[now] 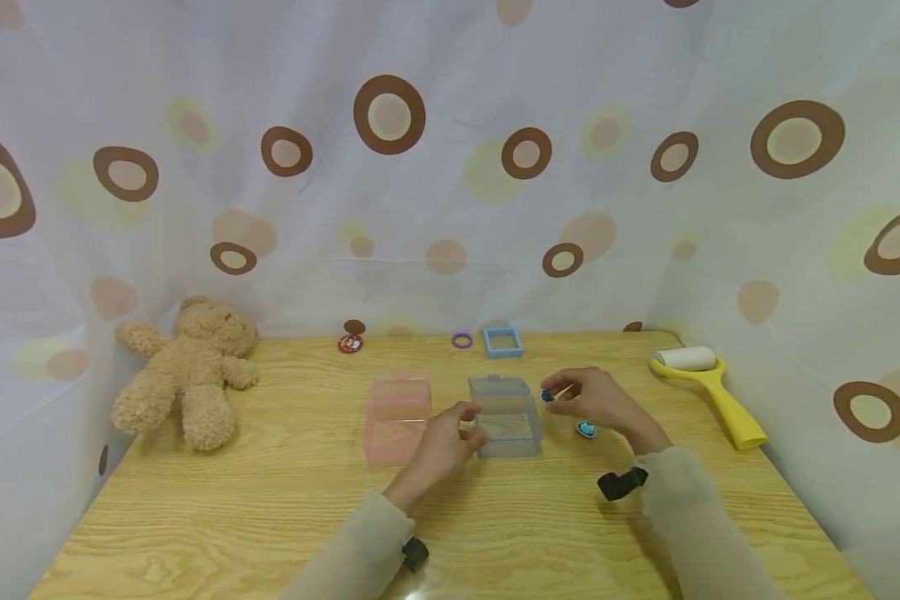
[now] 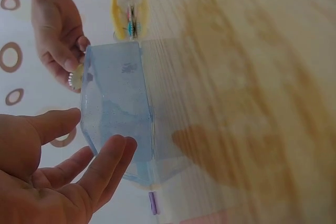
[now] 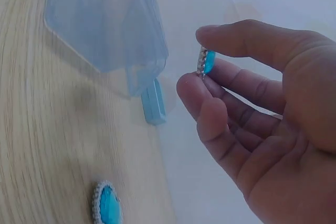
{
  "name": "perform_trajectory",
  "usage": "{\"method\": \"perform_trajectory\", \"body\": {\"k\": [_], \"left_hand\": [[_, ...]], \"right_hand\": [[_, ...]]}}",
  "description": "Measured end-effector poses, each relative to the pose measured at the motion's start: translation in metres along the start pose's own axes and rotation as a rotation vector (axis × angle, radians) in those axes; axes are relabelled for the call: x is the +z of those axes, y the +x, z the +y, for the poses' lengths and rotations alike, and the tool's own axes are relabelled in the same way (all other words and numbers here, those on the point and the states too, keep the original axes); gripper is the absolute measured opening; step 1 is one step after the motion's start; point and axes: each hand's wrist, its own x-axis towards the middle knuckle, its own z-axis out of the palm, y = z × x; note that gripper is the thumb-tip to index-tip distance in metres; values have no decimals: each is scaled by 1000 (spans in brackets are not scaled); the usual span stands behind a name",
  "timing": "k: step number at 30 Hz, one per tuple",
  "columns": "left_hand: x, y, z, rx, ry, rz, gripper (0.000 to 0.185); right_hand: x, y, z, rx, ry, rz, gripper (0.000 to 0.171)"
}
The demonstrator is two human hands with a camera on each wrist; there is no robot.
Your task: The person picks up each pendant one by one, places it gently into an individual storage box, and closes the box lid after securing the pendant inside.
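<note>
Between thumb and fingers, my right hand (image 1: 588, 396) pinches a small blue gem with a silver beaded edge (image 3: 206, 61), held up at the right side of the clear blue plastic box (image 1: 510, 446). A matching gem ornament (image 1: 586, 429) lies on the table below that hand; the right wrist view also shows it. The box stands with its lid raised. My left hand (image 1: 446, 442) is at the box's left side, fingers spread and loosely bent around its edge, holding nothing. Just left of it sits a clear pink box (image 1: 390, 450), also with its lid up, partly behind the left hand.
A light blue square frame (image 1: 503, 353), a purple ring (image 1: 462, 340) and a red patterned disc (image 1: 350, 343) lie along the table's back edge. At the left sits a teddy bear (image 1: 195, 367). A yellow-handled lint roller (image 1: 720, 396) lies at the right.
</note>
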Motion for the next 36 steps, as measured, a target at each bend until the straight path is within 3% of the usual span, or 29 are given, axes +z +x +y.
{"method": "perform_trajectory", "body": {"k": [6, 25, 36], "left_hand": [[0, 0, -1, 9, 7, 8, 44], [-1, 1, -1, 15, 6, -2, 44], [-1, -1, -1, 21, 7, -12, 44]], "right_hand": [[9, 6, -10, -53, -3, -47, 35], [31, 18, -18, -78, -46, -191, 29], [38, 22, -22, -149, -160, -206, 22]]}}
